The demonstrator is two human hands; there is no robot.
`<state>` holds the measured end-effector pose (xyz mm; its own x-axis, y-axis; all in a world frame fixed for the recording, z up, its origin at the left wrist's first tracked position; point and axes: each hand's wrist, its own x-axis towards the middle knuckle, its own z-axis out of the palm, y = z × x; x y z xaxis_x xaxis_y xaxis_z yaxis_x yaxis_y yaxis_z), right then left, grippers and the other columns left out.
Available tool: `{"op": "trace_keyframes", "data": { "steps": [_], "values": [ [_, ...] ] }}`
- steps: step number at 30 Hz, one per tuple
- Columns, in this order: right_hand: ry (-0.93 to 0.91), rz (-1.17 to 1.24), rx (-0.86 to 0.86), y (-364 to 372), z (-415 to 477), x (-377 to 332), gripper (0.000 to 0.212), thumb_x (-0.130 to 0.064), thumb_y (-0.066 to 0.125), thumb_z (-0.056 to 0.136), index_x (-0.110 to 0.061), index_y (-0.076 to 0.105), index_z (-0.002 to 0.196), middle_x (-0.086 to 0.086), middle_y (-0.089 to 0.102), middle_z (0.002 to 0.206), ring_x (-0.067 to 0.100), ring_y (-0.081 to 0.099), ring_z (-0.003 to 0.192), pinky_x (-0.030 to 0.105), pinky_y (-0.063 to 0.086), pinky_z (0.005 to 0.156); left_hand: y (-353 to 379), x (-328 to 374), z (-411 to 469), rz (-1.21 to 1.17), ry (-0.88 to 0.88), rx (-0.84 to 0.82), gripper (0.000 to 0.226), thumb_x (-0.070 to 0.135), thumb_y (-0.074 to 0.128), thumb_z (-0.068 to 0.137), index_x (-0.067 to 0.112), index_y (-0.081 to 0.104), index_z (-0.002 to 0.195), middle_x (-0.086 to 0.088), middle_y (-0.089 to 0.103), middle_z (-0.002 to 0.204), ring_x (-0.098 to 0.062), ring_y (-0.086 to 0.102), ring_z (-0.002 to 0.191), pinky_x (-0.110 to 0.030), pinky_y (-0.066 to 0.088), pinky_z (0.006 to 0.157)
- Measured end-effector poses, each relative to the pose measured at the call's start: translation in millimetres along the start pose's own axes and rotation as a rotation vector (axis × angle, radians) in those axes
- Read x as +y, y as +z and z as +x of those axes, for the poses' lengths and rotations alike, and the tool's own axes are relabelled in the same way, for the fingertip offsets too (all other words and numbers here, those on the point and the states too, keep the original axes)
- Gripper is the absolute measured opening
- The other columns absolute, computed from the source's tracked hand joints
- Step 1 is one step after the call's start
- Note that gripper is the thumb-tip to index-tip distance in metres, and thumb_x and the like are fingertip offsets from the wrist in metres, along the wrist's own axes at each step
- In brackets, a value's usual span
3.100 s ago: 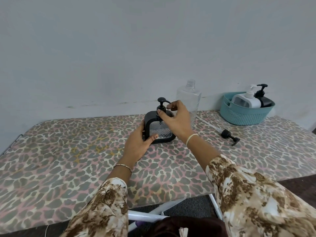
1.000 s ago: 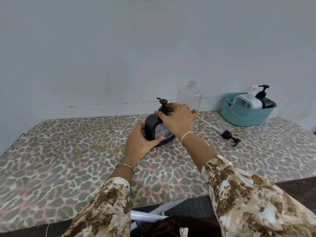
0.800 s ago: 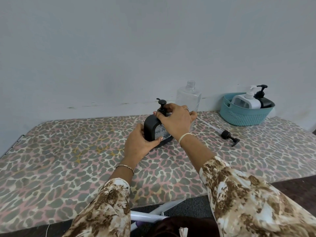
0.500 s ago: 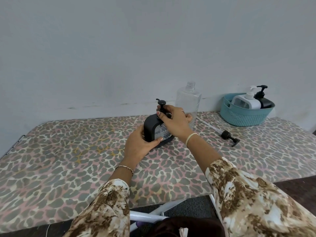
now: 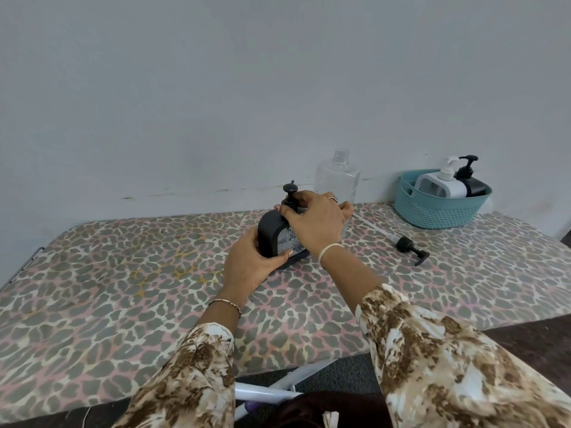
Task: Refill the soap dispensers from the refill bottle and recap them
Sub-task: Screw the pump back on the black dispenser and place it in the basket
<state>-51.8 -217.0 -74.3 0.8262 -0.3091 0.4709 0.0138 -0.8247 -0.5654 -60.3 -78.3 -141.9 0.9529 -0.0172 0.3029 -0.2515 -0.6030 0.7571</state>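
A black-framed soap dispenser (image 5: 269, 234) with a clear body stands mid-table. My left hand (image 5: 248, 264) grips its lower left side. My right hand (image 5: 315, 223) wraps over its top and is closed around the collar of its black pump cap (image 5: 289, 193). Just behind stands the clear refill bottle (image 5: 338, 177), uncapped and upright. A loose black pump (image 5: 408, 247) with a long tube lies on the table to the right.
A teal basket (image 5: 438, 211) at the back right holds a white dispenser (image 5: 440, 185) and a black dispenser (image 5: 471, 182). The leopard-print table (image 5: 123, 288) meets the wall behind; its front edge runs near my sleeves.
The dispenser has turned from facing me to edge-on over three seconds. My right hand has shifted its hold around the pump collar, fingers now reaching further right.
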Motion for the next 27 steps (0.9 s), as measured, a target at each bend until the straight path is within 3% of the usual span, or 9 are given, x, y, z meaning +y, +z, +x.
{"op": "trace_keyframes", "data": {
  "steps": [2,6,10,14,18,21,23,27],
  "values": [
    [0.009,0.017,0.016,-0.5,-1.7,-2.1,0.045,-0.068,0.061,0.074,-0.035,0.071,0.104,-0.007,0.072,0.094,0.014,0.057,0.106,0.046,0.033,0.1,-0.3,1.4,-1.2,0.013,0.005,0.01,0.045,0.052,0.082,0.063,0.032,0.048,0.086,0.016,0.06,0.08,-0.008,0.06,0.074,-0.024,0.045,0.059],
    [0.037,0.003,0.012,-1.4,-4.9,-5.7,0.048,-0.071,0.06,0.073,-0.036,0.07,0.104,-0.007,0.071,0.093,0.014,0.057,0.104,0.046,0.033,0.099,1.1,3.0,-3.0,0.042,-0.002,0.024,0.046,0.054,0.081,0.063,0.032,0.049,0.089,0.015,0.06,0.083,-0.01,0.06,0.077,-0.026,0.047,0.061],
    [0.058,0.022,-0.027,-6.4,-8.5,-9.0,0.045,-0.066,0.06,0.077,-0.036,0.068,0.11,-0.008,0.071,0.102,0.015,0.053,0.111,0.038,0.021,0.093,3.2,3.7,-6.0,0.045,-0.014,0.033,0.05,0.059,0.078,0.063,0.03,0.054,0.097,0.013,0.065,0.09,-0.008,0.061,0.081,-0.025,0.05,0.064],
    [0.073,0.151,-0.071,-7.7,-16.6,-8.1,0.044,-0.056,0.063,0.082,-0.033,0.063,0.119,-0.008,0.067,0.115,0.021,0.049,0.118,0.037,0.035,0.096,1.1,8.0,-11.1,-0.014,-0.026,0.011,0.052,0.063,0.076,0.063,0.03,0.055,0.097,0.016,0.063,0.088,-0.006,0.061,0.08,-0.027,0.052,0.065],
    [0.169,0.327,-0.11,-3.8,-32.8,-5.4,0.083,-0.061,0.072,0.066,-0.022,0.046,0.135,0.001,0.047,0.133,0.022,0.044,0.124,0.04,0.041,0.103,-2.5,9.0,-14.6,-0.161,-0.068,-0.047,0.053,0.058,0.08,0.058,0.029,0.056,0.095,0.013,0.066,0.085,-0.006,0.063,0.076,-0.025,0.049,0.062],
    [0.294,0.451,-0.184,4.0,-45.1,-9.3,0.101,-0.066,0.078,0.046,-0.02,0.04,0.127,0.001,0.051,0.122,0.022,0.052,0.116,0.043,0.048,0.097,-2.7,7.3,-17.0,-0.232,-0.073,-0.119,0.055,0.05,0.083,0.054,0.033,0.059,0.1,0.013,0.07,0.088,-0.002,0.066,0.08,-0.026,0.055,0.07],
    [0.328,0.505,-0.187,6.8,-50.0,-7.3,0.092,-0.064,0.08,0.042,-0.022,0.041,0.114,-0.002,0.056,0.109,0.02,0.058,0.103,0.042,0.053,0.088,-1.4,8.1,-19.1,-0.296,-0.079,-0.162,0.051,0.044,0.082,0.051,0.033,0.061,0.095,0.012,0.072,0.087,-0.003,0.068,0.08,-0.03,0.057,0.076],
    [0.289,0.47,-0.163,-2.2,-60.9,2.1,0.061,-0.04,0.078,0.064,-0.027,0.039,0.109,-0.007,0.059,0.099,0.014,0.06,0.087,0.031,0.052,0.075,2.4,12.7,-26.4,-0.341,-0.05,-0.224,0.04,0.034,0.08,0.049,0.032,0.066,0.087,0.009,0.073,0.083,-0.007,0.069,0.08,-0.033,0.057,0.077]
  ]
}}
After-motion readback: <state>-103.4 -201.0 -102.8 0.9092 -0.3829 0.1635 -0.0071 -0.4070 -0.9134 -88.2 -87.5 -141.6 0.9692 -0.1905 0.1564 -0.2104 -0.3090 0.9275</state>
